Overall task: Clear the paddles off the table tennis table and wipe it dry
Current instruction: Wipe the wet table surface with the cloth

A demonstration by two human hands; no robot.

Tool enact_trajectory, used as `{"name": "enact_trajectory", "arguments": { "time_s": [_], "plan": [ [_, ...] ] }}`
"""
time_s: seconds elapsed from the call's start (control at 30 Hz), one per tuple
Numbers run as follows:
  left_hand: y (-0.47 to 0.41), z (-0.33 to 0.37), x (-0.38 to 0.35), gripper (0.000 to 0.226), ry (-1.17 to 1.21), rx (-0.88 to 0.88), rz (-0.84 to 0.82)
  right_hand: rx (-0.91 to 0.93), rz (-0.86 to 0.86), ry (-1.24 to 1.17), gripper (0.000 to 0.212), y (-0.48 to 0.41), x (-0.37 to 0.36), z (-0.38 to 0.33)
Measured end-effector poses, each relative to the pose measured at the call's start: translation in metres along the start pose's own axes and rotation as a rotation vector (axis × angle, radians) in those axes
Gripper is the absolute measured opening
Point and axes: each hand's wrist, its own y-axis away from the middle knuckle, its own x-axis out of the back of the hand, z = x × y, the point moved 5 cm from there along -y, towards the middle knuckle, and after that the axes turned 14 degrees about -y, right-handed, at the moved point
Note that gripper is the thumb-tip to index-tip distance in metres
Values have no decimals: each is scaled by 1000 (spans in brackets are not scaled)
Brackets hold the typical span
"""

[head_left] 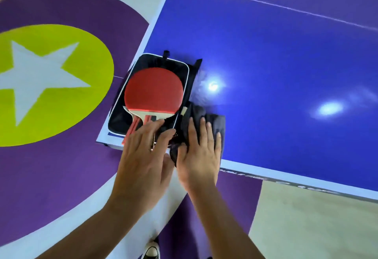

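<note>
A red-faced paddle (153,93) lies inside an open black case (185,78) at the near left corner of the blue table tennis table (276,64). A second paddle's red-edged handle (133,129) shows beneath it. My left hand (145,156) lies flat over the paddle handles, fingers straight. My right hand (199,152) presses flat on the case's dark folded-back flap (214,121) beside the paddles. Neither hand grips anything.
The table's white edge (286,174) runs close to my body; its white centre line (286,8) crosses the far surface. Lamp reflections (329,108) shine on the top. Below lies a purple floor with a yellow circle and white star (41,82). My shoe (152,249) shows.
</note>
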Motion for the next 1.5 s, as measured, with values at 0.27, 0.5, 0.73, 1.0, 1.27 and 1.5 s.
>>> {"name": "enact_trajectory", "arguments": {
  "time_s": [0.27, 0.5, 0.73, 1.0, 1.27, 1.5],
  "plan": [
    [-88, -33, -5, 46, -119, 63, -87, -76, -30, 104, 65, -83, 12, 13],
    [-150, -59, -37, 43, -204, 89, -231, -74, -4, 91, 63, -185, 24, 36],
    [-180, -72, -52, 43, -107, 215, -303, 39, -38, 96, 62, -312, 25, 37],
    [-189, -78, -50, 38, -89, 342, -327, 308, -241, 97, 63, -420, -23, -31],
    [-220, -71, -52, 51, -153, 381, -393, 833, -559, 50, 65, -398, -51, -89],
    [-219, -79, -68, 68, -189, 354, -499, 422, -276, 39, 60, -434, -18, -19]
  ]
}}
